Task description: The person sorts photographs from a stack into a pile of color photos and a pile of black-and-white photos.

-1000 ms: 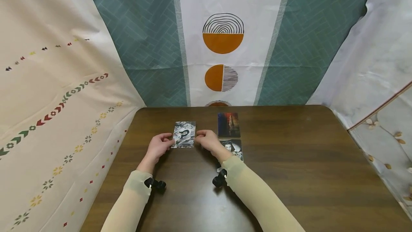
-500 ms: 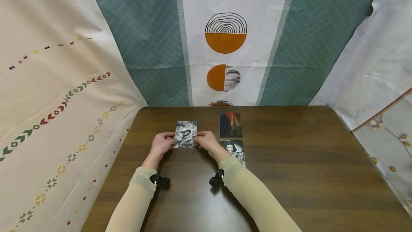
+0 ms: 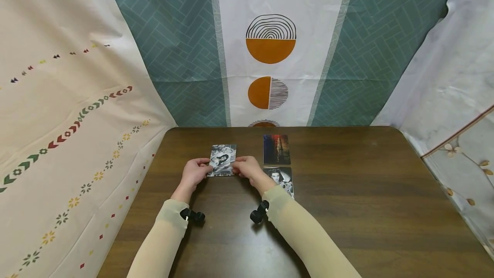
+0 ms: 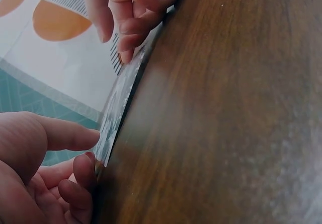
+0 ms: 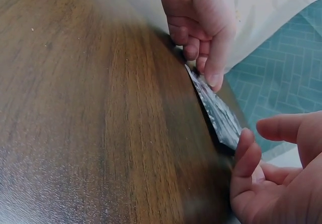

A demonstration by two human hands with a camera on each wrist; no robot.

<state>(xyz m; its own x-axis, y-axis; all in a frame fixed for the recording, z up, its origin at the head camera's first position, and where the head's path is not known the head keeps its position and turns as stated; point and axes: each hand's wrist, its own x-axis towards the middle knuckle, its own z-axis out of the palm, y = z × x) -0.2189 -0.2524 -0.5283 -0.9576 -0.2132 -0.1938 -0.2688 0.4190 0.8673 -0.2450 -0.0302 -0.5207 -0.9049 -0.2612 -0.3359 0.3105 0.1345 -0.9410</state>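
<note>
A black-and-white picture card (image 3: 222, 160) is between the two hands, near the table's surface, in the head view. My left hand (image 3: 194, 173) holds its left edge, thumb over the face and fingers curled at the side. At the opposite edge, my right hand (image 3: 248, 169) grips with thumb and bent fingers. The left wrist view shows the card (image 4: 118, 108) nearly edge-on, a dark gap or shadow along its lower side. To the right lie a dark red-and-blue picture card (image 3: 276, 149) and, below it, another black-and-white card (image 3: 281, 177), partly covered by the right forearm.
The brown wooden table (image 3: 366, 209) extends widely to the right and toward the front. A teal-and-white patterned cloth (image 3: 270, 67) hangs behind its far edge. Pale patterned cloths stand at both sides. Small black cameras (image 3: 194, 216) sit on the wrists.
My right hand has closed in on the card's right edge, its thumb now over the face. The left hand keeps its place at the left edge. The view has shifted slightly.
</note>
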